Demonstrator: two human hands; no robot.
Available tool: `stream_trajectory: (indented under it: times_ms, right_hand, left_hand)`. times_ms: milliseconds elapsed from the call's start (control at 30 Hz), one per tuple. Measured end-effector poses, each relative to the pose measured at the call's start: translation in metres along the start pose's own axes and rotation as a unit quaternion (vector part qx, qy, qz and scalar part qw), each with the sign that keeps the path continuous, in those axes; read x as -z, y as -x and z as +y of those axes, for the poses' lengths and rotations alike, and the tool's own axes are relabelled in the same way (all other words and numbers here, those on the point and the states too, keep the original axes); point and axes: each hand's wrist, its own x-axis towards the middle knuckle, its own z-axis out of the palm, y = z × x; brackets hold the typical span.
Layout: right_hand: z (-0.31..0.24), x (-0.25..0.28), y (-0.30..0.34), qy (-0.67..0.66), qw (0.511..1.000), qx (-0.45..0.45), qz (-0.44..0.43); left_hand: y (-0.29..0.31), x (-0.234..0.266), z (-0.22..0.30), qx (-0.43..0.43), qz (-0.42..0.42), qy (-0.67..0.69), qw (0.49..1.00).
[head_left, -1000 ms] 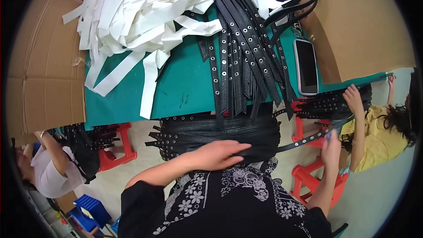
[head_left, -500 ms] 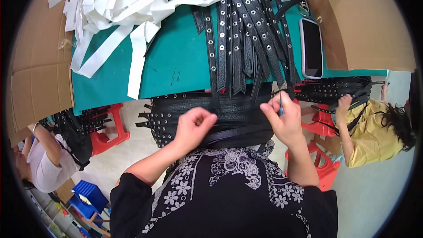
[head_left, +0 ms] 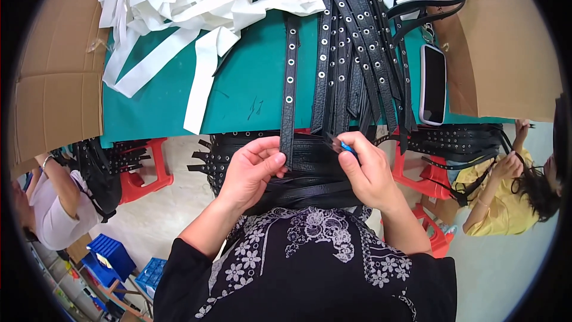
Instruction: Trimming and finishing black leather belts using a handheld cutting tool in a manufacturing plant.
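My left hand (head_left: 249, 173) pinches the lower end of a black leather strap (head_left: 288, 92) with a row of metal eyelets. That strap hangs over the table's near edge, apart from the heap of similar straps (head_left: 342, 53). In my right hand (head_left: 370, 173) is a small pair of blue-handled snips (head_left: 347, 148), its dark pointed tip toward the held strap but apart from it. How its far end sits in my palm is hidden. Below both hands, a bundle of black eyelet straps (head_left: 313, 188) lies across my lap.
White fabric strips (head_left: 173, 0) are heaped on the green table (head_left: 250, 77) at the far left. A phone (head_left: 433, 83) lies at the right beside a cardboard box (head_left: 500, 53); another box (head_left: 56, 71) stands left. People sit on both sides, near red stools (head_left: 146, 173).
My left hand has gone from curled beside the straps to pinching one strap's end, which now hangs apart from the heap. My right hand has come left, turning the snips toward it.
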Motion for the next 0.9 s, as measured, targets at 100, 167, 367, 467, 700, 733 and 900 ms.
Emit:
stream_trajectory:
  times_ms: [100, 167, 367, 467, 700, 733, 900]
  right_hand:
    - [-0.006, -0.007, -0.011, 0.018, 0.998, 0.052, 0.025]
    - [-0.014, -0.009, -0.019, 0.137, 0.981, 0.116, 0.074]
    - [-0.016, -0.009, -0.027, 0.228, 0.956, 0.174, 0.053]
    - [-0.015, -0.009, -0.033, 0.23, 0.954, 0.188, 0.044]
    - [-0.014, 0.002, -0.047, 0.25, 0.935, 0.251, 0.03]
    - [-0.015, 0.003, -0.048, 0.264, 0.93, 0.256, 0.022]
    - [-0.015, 0.006, -0.054, 0.272, 0.92, 0.282, 0.023]
  left_hand:
    - [0.001, 0.0, 0.006, 0.001, -0.001, -0.005, 1.0]
    - [0.003, -0.004, 0.012, 0.009, -0.003, 0.0, 1.0]
    - [0.002, -0.009, 0.02, 0.013, -0.021, -0.042, 0.999]
    - [0.003, -0.012, 0.023, 0.002, -0.02, -0.068, 0.997]
    - [0.004, -0.013, 0.031, -0.002, -0.02, -0.105, 0.994]
    - [0.004, -0.014, 0.032, -0.003, -0.019, -0.106, 0.994]
    - [0.003, -0.015, 0.033, 0.003, -0.037, -0.058, 0.998]
